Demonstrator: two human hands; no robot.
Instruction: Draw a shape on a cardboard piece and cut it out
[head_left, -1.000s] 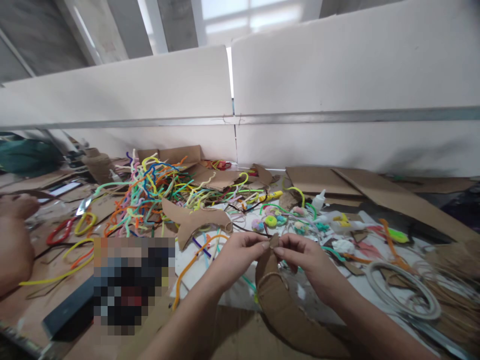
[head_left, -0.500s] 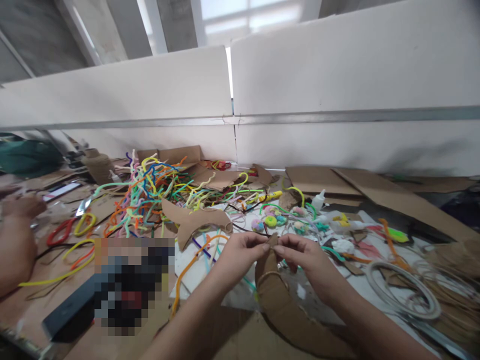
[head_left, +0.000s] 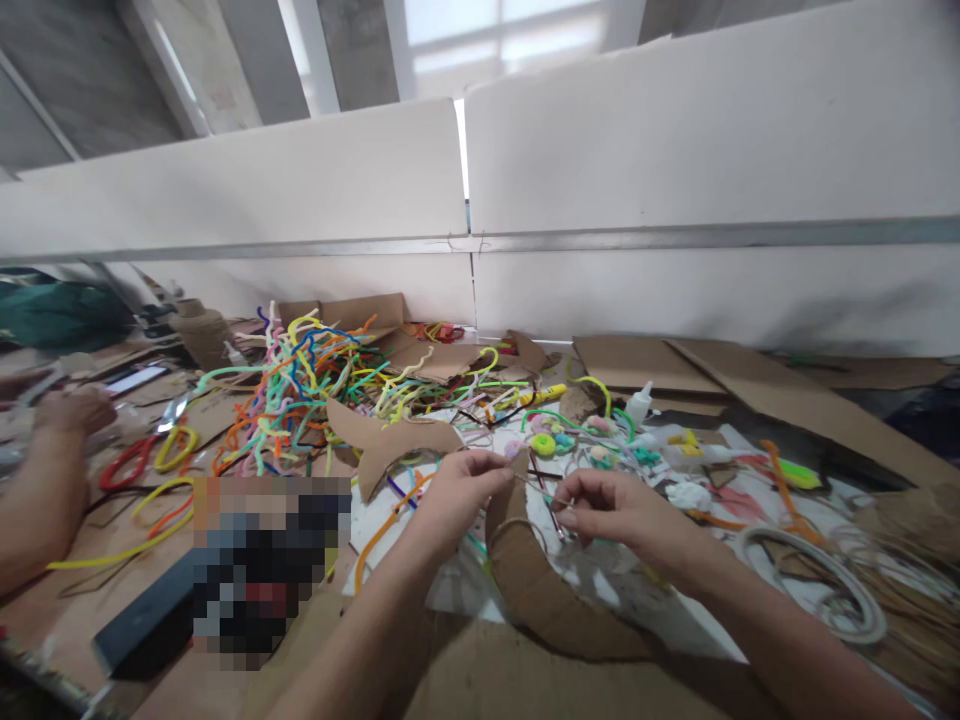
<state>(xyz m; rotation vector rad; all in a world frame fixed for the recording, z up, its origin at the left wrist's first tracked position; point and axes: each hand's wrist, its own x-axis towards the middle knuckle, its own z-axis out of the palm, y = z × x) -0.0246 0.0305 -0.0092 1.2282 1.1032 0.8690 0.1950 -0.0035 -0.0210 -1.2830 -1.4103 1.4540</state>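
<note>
A curved, crescent-like piece of brown cardboard (head_left: 551, 595) is in front of me, its narrow tip pointing up. The fingers of my left hand (head_left: 469, 495) pinch that tip. Just to the right, my right hand (head_left: 611, 510) is closed on a thin string (head_left: 538, 488) that stretches over from the tip. A loop of string also crosses the cardboard lower down. Beyond my left hand lies another cardboard cut-out (head_left: 394, 440), shaped like a forked tail.
Colourful pipe cleaners (head_left: 300, 385) are heaped at left, near red-handled scissors (head_left: 129, 462). Behind my hands are small pompoms (head_left: 541, 445) and a glue bottle (head_left: 640, 402). A white ring-shaped roll (head_left: 810, 580) lies right. Another person's hand (head_left: 71, 410) is at far left.
My right hand has moved away from the cardboard tip to the right, drawing the string out. The crescent and my left hand have shifted slightly left.
</note>
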